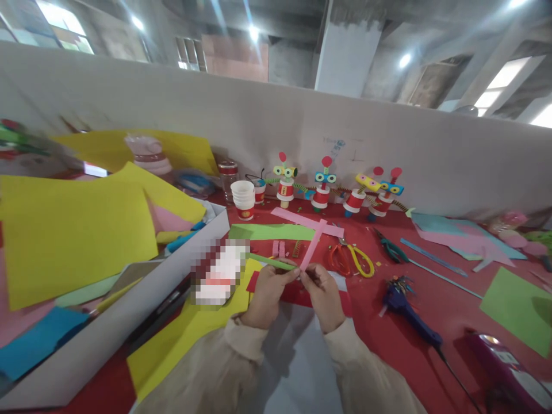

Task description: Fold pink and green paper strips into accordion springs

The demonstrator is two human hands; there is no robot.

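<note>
Both my hands meet over the table, fingertips pinched together where two paper strips cross. My left hand (266, 293) is closed at the end of a green paper strip (269, 262), which points off to the left. Closed on the lower end of a pink paper strip (314, 244) is my right hand (322, 292); that strip slants up and away. My fingers partly hide the joint between the strips. Beneath my hands lie red paper (297, 298) and a grey-white sheet (297, 351). Small folded pink pieces (279, 249) and a folded spring-like strip (297, 248) rest just beyond.
Red-and-yellow-handled scissors (351, 259), dark green pliers (390, 246) and a blue glue gun (407, 310) lie to the right. Several paper-cup figures (321, 195) stand along the wall beside stacked cups (243, 201). At left is a white box (172, 276) with coloured paper.
</note>
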